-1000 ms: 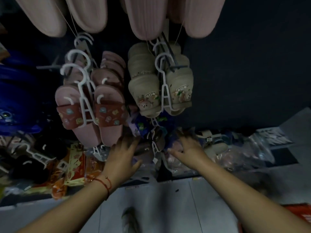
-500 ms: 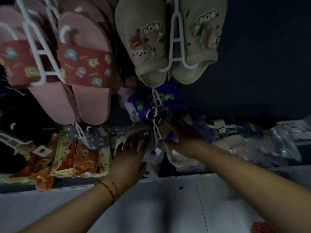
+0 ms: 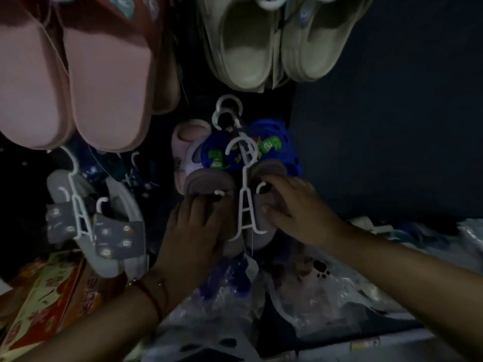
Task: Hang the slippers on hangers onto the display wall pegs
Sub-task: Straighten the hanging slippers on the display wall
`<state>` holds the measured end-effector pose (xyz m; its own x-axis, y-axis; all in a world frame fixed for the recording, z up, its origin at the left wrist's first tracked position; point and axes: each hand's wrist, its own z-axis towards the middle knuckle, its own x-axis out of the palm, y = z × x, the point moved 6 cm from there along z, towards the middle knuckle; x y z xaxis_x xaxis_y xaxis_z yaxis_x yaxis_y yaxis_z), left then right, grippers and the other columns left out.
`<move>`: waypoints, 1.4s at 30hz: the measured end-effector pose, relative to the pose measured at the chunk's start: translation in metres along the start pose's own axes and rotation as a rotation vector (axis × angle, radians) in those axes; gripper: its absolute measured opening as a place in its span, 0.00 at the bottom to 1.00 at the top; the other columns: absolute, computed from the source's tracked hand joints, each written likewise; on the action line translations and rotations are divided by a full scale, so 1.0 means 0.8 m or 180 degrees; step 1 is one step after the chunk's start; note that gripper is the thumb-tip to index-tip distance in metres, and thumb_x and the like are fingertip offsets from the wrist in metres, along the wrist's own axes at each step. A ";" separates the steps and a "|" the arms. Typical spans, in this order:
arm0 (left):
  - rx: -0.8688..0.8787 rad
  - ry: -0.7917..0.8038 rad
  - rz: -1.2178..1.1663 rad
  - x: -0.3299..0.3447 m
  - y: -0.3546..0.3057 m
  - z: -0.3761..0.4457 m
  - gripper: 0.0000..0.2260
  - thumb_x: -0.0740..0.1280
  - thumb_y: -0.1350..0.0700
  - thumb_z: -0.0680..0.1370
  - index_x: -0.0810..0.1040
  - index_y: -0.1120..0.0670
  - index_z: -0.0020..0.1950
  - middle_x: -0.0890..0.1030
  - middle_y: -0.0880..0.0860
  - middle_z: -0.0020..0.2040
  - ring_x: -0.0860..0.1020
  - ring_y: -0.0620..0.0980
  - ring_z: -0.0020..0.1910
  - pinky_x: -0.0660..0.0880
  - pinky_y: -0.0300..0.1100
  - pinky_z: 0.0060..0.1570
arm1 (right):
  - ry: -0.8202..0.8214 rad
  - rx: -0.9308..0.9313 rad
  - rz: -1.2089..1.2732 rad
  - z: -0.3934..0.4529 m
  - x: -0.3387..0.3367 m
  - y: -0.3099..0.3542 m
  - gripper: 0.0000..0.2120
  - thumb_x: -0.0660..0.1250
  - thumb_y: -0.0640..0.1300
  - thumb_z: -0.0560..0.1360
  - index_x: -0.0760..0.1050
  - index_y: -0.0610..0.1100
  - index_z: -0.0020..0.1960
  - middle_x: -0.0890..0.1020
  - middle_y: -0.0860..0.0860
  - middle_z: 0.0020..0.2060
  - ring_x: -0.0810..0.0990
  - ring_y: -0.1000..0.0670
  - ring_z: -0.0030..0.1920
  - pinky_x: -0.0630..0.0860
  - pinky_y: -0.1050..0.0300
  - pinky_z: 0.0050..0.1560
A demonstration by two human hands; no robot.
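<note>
At the far left your view takes in a red and gold box (image 3: 39, 304) low down, and above it a grey pair (image 3: 104, 231) hung on a white hanger, straps toward you. Over that, the pink slippers (image 3: 78, 87) hang with their soles facing you.

Your left hand (image 3: 193, 231) reaches up from below, forearm rising from the lower left, a red cord at the wrist. Its grip is curled over the left shoe of the mauve slippers (image 3: 209, 184), fingertips pressed at the strap. The pair sits centre frame, in front of the dark wall, with its long axis running upright. The white hanger (image 3: 245, 202) between the two shoes stands upright too, its hook end pointing up.

Behind that hook hang blue clogs (image 3: 274, 150) with green dinosaur charms and a pale pink shoe (image 3: 188, 137) just beside them. Cream clogs (image 3: 248, 48) hang above.

Your right hand (image 3: 295, 207) comes in from the lower right, its grip wrapped round the right shoe, thumb underneath. Crumpled clear bags (image 3: 339, 296) lie below.
</note>
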<state>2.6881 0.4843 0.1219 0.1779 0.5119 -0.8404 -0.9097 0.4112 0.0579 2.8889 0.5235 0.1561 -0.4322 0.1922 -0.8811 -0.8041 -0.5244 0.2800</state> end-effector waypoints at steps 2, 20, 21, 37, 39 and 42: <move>0.0071 -0.0025 -0.0012 0.003 0.005 0.007 0.47 0.78 0.54 0.65 0.60 0.51 0.80 0.75 0.65 0.61 0.75 0.69 0.54 0.78 0.61 0.50 | -0.0214 0.0012 -0.0005 -0.004 0.002 -0.003 0.28 0.65 0.55 0.76 0.67 0.48 0.74 0.78 0.49 0.62 0.75 0.45 0.59 0.67 0.51 0.60; -0.0082 0.1231 0.0188 0.043 0.027 0.092 0.48 0.72 0.43 0.76 0.40 0.47 0.82 0.52 0.57 0.80 0.53 0.62 0.78 0.72 0.53 0.65 | -0.0507 0.0509 -0.0255 0.071 0.010 -0.025 0.22 0.67 0.54 0.77 0.70 0.53 0.69 0.74 0.54 0.68 0.72 0.45 0.68 0.64 0.43 0.68; -0.0099 0.1224 0.0178 0.045 0.030 0.092 0.48 0.72 0.43 0.76 0.40 0.47 0.82 0.52 0.57 0.80 0.53 0.62 0.78 0.72 0.53 0.65 | -0.0546 0.0542 -0.0203 0.072 0.014 -0.028 0.22 0.67 0.54 0.77 0.70 0.53 0.70 0.74 0.55 0.68 0.72 0.45 0.68 0.64 0.43 0.68; -0.1045 -0.0768 -0.2542 0.039 0.038 0.025 0.49 0.77 0.46 0.73 0.48 0.45 0.83 0.54 0.44 0.76 0.59 0.32 0.66 0.65 0.21 0.60 | -0.1352 0.1274 0.2049 0.036 0.013 -0.062 0.51 0.80 0.56 0.67 0.54 0.53 0.80 0.60 0.50 0.76 0.63 0.46 0.74 0.69 0.48 0.67; -0.1499 -0.0746 -0.3263 0.059 0.037 0.024 0.58 0.81 0.42 0.67 0.43 0.43 0.83 0.56 0.45 0.80 0.67 0.39 0.69 0.73 0.36 0.62 | -0.1105 0.1486 0.2502 0.040 0.030 -0.064 0.59 0.80 0.65 0.59 0.53 0.54 0.81 0.57 0.51 0.78 0.64 0.45 0.75 0.71 0.44 0.69; -0.1870 -0.0708 -0.3784 0.078 0.040 0.027 0.60 0.84 0.42 0.62 0.46 0.40 0.82 0.65 0.46 0.78 0.76 0.47 0.67 0.78 0.51 0.60 | -0.1036 0.1579 0.2583 0.040 0.051 -0.070 0.59 0.80 0.64 0.57 0.55 0.54 0.80 0.57 0.51 0.79 0.64 0.43 0.76 0.72 0.39 0.68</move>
<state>2.6782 0.5457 0.0826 0.9720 0.2071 -0.1114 -0.1774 0.3350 -0.9254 2.9033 0.5874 0.1170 -0.9559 0.1862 -0.2270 -0.2640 -0.2067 0.9421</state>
